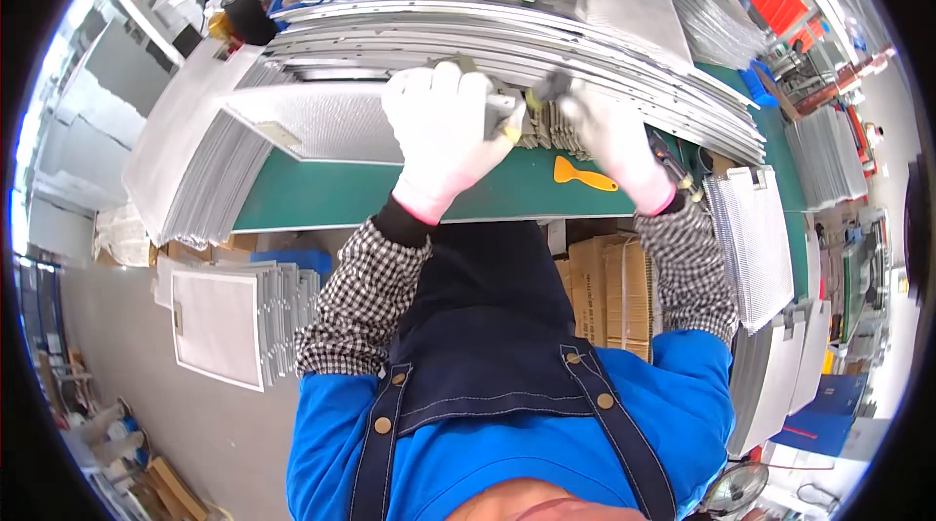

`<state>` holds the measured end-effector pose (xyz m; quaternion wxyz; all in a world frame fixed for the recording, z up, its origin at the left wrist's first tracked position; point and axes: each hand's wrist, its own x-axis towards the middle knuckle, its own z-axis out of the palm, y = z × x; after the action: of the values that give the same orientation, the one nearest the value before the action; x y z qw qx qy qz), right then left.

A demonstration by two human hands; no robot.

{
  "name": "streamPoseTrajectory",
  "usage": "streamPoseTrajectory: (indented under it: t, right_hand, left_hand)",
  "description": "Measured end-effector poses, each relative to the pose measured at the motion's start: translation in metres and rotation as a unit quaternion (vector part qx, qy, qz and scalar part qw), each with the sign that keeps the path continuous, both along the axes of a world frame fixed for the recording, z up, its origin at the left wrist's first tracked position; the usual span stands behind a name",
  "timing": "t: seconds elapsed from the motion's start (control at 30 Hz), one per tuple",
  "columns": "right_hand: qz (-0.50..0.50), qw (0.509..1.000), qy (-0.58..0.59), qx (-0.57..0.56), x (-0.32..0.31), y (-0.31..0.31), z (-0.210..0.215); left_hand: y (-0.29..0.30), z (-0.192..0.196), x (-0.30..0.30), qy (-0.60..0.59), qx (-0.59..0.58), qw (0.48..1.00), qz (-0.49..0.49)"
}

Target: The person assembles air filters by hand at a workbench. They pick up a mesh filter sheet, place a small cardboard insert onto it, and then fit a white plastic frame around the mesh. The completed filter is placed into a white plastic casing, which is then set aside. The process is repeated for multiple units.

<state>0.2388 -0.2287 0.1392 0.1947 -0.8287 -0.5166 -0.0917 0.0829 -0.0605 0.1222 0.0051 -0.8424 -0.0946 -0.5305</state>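
Left hand (439,131), centre of frame, gloved, fingers curled over the right end of a mesh panel (336,121); exact grip hidden behind the glove. Panel lies left of centre, tilted above the green desk (322,192). Right hand (614,141), right of centre, blurred, looks closed on a dark-headed tool (554,87), its head just beside the left thumb. Main risk: a stray stroke could catch that thumb or dent the mesh. Panel's far left end has no hand on it; a loosened left grip could let it swing into the metal strips (487,43), upper centre. Small pieces (556,126) below the tool could scatter if knocked; yellow scraper (585,175) near right wrist, easily brushed aside.
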Motion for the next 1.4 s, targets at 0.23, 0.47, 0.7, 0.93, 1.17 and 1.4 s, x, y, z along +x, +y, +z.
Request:
streamPoseTrajectory:
  t: [0.23,0.47,0.7,0.93,1.17,1.4]
  right_hand:
    - [0.047,0.988,-0.126,-0.082,0.006,-0.059,-0.141]
    - [0.038,0.920,-0.286,0.264,0.060,-0.001,0.033]
    - [0.248,0.861,0.209,0.392,0.067,0.136,0.239]
    - [0.377,0.805,0.302,0.343,-0.012,0.102,0.236]
    - [0.296,0.807,0.206,0.468,-0.067,0.089,0.231]
    - [0.328,0.762,0.282,0.482,-0.061,0.105,0.216]
  left_hand:
    - [-0.010,0.003,-0.006,-0.001,-0.012,1.000,-0.015]
    - [-0.021,0.014,-0.009,-0.014,-0.022,0.999,-0.041]
    - [-0.015,0.009,0.007,-0.056,-0.034,0.997,-0.042]
    - [-0.008,0.008,0.005,-0.010,-0.084,0.996,0.007]
    - [-0.010,0.011,0.007,-0.029,-0.070,0.997,-0.025]
    - [-0.008,-0.006,0.012,-0.039,-0.096,0.992,-0.066]
